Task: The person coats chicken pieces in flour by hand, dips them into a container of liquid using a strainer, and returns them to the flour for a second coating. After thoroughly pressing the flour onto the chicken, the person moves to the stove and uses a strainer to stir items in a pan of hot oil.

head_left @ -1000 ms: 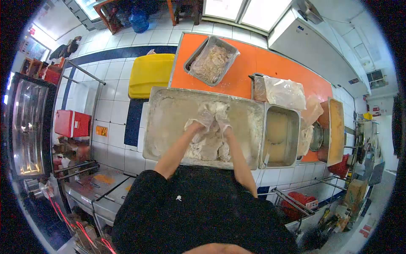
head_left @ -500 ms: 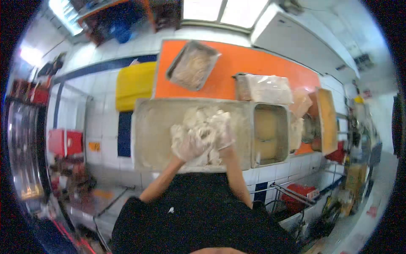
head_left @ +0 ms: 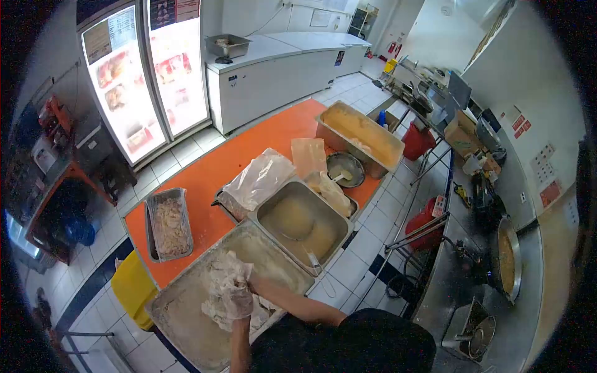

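My left hand point(head_left: 238, 303), in a clear plastic glove, is closed on flour-coated pieces point(head_left: 219, 280) in a wide metal tray point(head_left: 180, 317). Just beyond it, my right hand point(head_left: 244, 273), also gloved and whitened with flour, closes on the same pile; its fingertips are largely hidden. The pieces look pale, lumpy and thickly covered. Loose flour spreads over the tray floor. Against the tray's right side stands a deep steel pan point(head_left: 339, 227) of cloudy liquid, with a round wire strainer point(head_left: 297, 225) in it.
On the orange table point(head_left: 211, 160) are a tray of pale raw pieces point(head_left: 171, 224), a plastic-covered container point(head_left: 258, 180), a bowl point(head_left: 346, 169) and a long pan of yellowish contents point(head_left: 360, 133). A yellow container point(head_left: 132, 289) is at the left. A wok point(head_left: 509, 258) sits on the right counter.
The head view has swung to the right, bringing the fridge, freezers and wok into view. My hands stay at the floured pile and have drawn closer together.
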Tool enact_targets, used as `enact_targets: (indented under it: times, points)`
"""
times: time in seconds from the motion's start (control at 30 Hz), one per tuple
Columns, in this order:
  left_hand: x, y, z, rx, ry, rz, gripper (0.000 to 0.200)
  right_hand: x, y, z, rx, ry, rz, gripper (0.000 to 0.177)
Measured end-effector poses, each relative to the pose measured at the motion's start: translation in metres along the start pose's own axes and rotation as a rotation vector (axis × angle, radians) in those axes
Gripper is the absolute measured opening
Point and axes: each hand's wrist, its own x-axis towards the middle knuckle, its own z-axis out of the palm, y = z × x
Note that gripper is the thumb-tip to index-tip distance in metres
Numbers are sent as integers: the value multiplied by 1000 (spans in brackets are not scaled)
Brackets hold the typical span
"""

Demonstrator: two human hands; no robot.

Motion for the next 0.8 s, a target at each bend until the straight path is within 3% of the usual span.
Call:
enact_targets:
  times: [0.03,0.1,0.13,0.23,0.27,0.3,0.37,0.4,0.5,0.53,0.63,0.67,0.73,0.8]
  points:
    - [-1,2,-4,5,-5,-3,21,3,3,0,-1,0,-3,48]
    - [2,7,-4,12,-309,-363,29,10,3,0,9,2,-2,50]
    - [1,2,0,17,-307,-362,29,9,-1,-2,14,6,-5,51]
    - [-13,-20,27,-332,-48,-651,17,12,-12,0,44,35,-12,54]
    - [45,20,-19,-338,-198,-851,16,13,-15,0,68,46,-17,55]
    - [39,17,-18,-340,-198,-861,16,12,-16,1,94,70,-19,56]
    - [16,0,-7,-286,-121,-602,12,12,-23,-2,180,112,-45,58]
    - [-11,-13,8,-253,16,-447,7,11,-24,-2,236,143,-62,59]
    - [31,11,-25,-234,-129,-321,10,3,-27,-8,424,312,-152,62]
    - [10,-5,-18,-207,-222,-280,12,-1,-33,-15,475,384,-196,63]
    - [-4,-12,-13,-81,-200,-253,14,-22,-52,-53,513,718,-379,67]
    - [25,12,-29,57,-214,-290,18,-29,-61,-65,495,821,-439,68]
    - [69,48,-64,-267,-192,-540,26,-25,-61,-81,398,827,-395,64]
    - [40,25,-20,-607,-107,-667,28,-26,-65,-85,292,803,-371,62]
